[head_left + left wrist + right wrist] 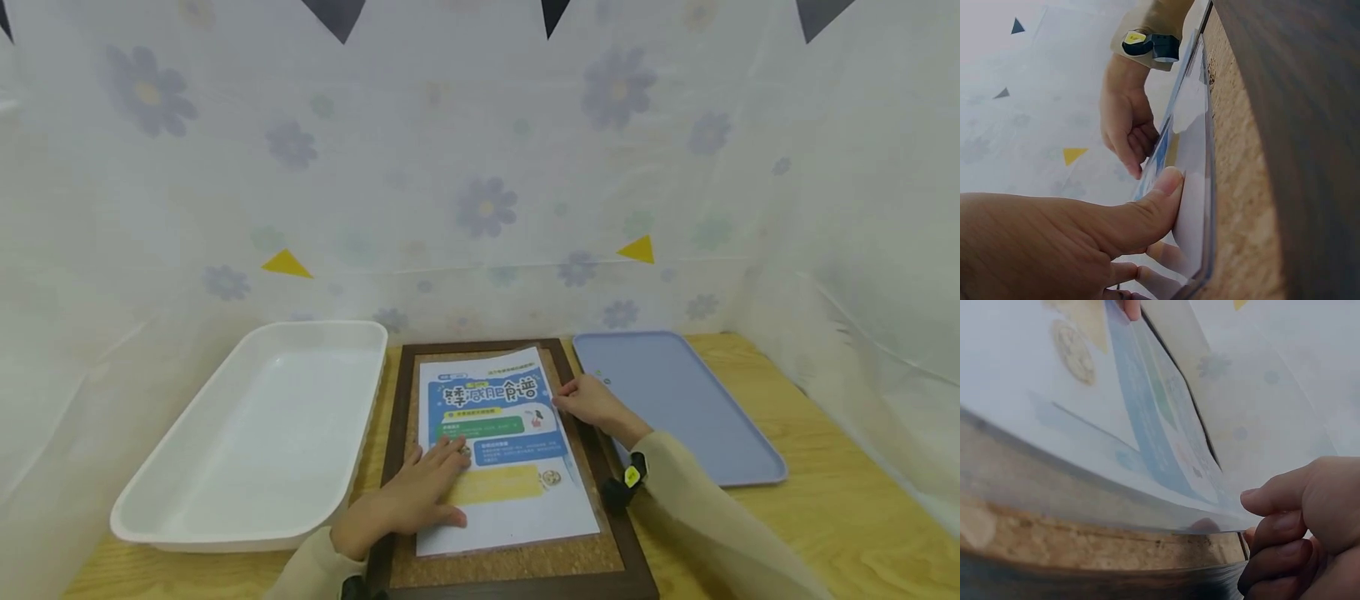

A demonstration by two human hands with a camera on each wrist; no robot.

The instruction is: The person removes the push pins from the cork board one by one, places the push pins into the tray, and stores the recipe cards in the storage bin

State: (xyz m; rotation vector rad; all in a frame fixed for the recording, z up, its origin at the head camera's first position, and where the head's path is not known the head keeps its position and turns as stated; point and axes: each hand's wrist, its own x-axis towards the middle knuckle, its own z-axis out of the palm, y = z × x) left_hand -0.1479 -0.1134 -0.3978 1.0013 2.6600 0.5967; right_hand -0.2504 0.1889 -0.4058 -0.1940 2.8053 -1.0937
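A printed sheet (517, 521) with blue, green and yellow blocks lies under a clear plastic sheet (1147, 500) on a cork board (495, 569) with a dark brown frame (396, 433). My left hand (420, 493) rests on the lower left of the sheet with its fingers spread; in the left wrist view its thumb (1157, 206) presses the clear surface near the edge. At the upper right edge, my right hand (600, 407) pinches the rim of the clear sheet between thumb and curled fingers. Along that side, the clear sheet is lifted off the cork in the right wrist view.
A deep white tray (142, 504) stands to the left of the frame. To the right lies a shallow blue tray (667, 392). Both sit on a wood-grain table (832, 500), with a flower-patterned white curtain (420, 142) behind and at the sides.
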